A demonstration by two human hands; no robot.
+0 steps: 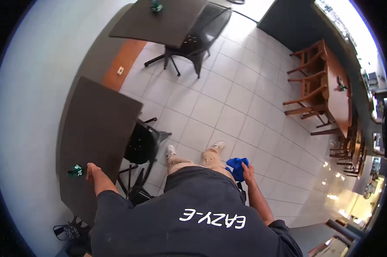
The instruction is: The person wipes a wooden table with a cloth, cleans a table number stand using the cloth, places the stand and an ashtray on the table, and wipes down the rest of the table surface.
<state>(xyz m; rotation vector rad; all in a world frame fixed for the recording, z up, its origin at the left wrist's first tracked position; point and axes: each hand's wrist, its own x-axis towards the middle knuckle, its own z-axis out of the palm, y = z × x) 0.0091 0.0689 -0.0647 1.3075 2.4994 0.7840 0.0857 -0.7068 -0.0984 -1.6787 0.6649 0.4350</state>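
One blue cloth (236, 165) gripped bunched in right hand (248, 172); judged light, soft, limp, unbreakable, best taken by gathered folds. Left hand (91, 172) seen just beside green marker (77, 171) on dark worktop (97, 122); finger spread cannot be told.

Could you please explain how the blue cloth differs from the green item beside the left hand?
Colour: the cloth looks plain blue, while the green item has white marks.
Place: the cloth is in the right hand, off any table; the green item is on the dark table, not held.
Shared: both are close to a hand, the green item to the left hand.
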